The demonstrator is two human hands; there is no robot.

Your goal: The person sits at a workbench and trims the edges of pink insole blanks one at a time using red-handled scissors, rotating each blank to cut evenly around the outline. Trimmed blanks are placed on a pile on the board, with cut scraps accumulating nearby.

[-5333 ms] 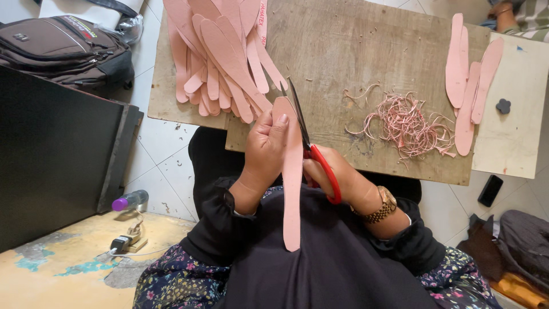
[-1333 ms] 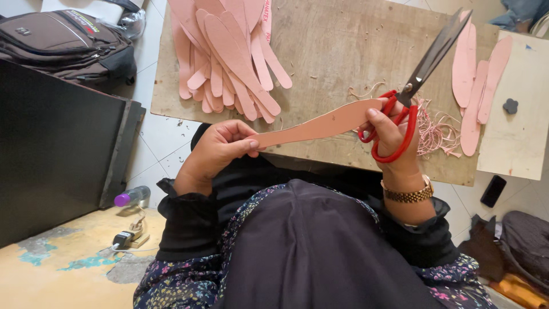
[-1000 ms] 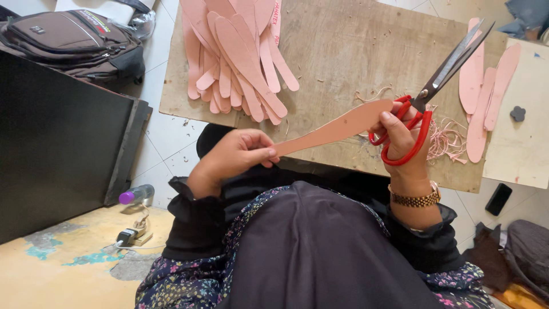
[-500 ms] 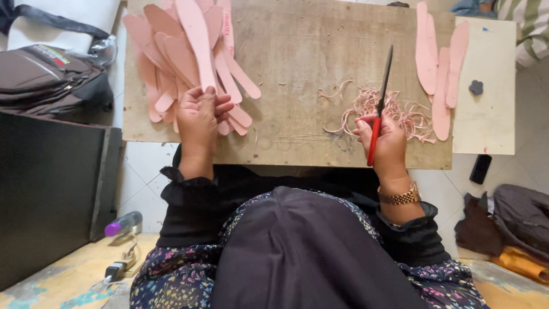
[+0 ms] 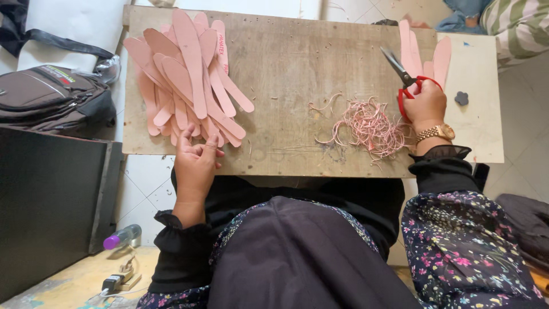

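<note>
A wooden board [image 5: 286, 68] lies across my lap. On its left sits a pile of pink sole-shaped cut-outs [image 5: 189, 80]. My left hand [image 5: 196, 162] rests at the board's near edge just below the pile, fingers apart and holding nothing. My right hand [image 5: 424, 106] is at the right end of the board, closed on red-handled scissors [image 5: 403, 77] whose blades point up and left. A tangle of thin pink trimmings [image 5: 369, 126] lies just left of that hand. More pink uncut strips [image 5: 426, 51] lie beyond the scissors.
A white board [image 5: 477, 114] with a small dark flower-shaped piece [image 5: 461, 98] adjoins on the right. A backpack [image 5: 51, 97] and a black panel [image 5: 46, 212] are at left. A purple-capped bottle [image 5: 121, 236] lies on the floor. Another person's striped clothing [image 5: 514, 23] shows top right.
My left hand laid the trimmed pink piece on the pile and drew back to the board's edge. My right hand carried the scissors right, toward the uncut strips.
</note>
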